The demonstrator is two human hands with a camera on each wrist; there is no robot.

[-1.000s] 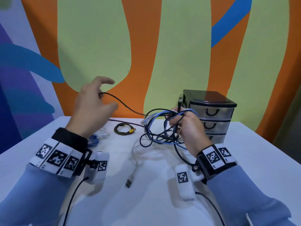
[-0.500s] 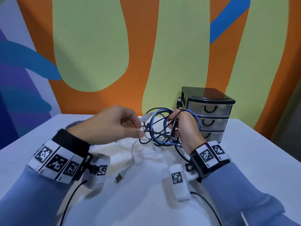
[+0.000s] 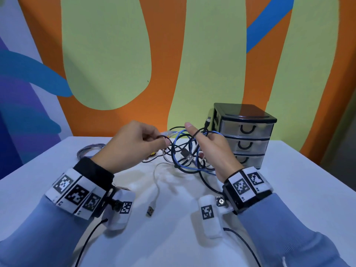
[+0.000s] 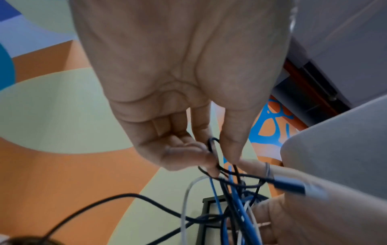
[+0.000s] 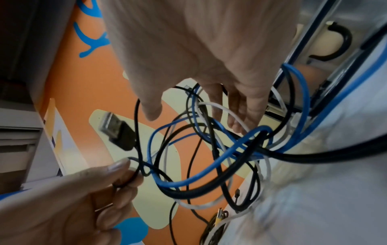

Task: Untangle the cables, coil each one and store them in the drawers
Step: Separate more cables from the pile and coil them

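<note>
Both hands have come together over the cable knot.

The drawers [image 3: 248, 132] stand shut at the back right of the table [image 3: 289, 189], so nothing is put away yet. The tangle of cables [image 3: 187, 155] hangs between the hands, just above the table. A second ago the left hand [image 3: 133, 145] was up high; now its fingertips [image 4: 209, 159] pinch a thin black cable [image 4: 212, 145]. The right hand [image 3: 213, 149] has opened out, its thumb up, with loops draped over its straight fingers [image 5: 240, 106]. The untangling looks only started.
</note>
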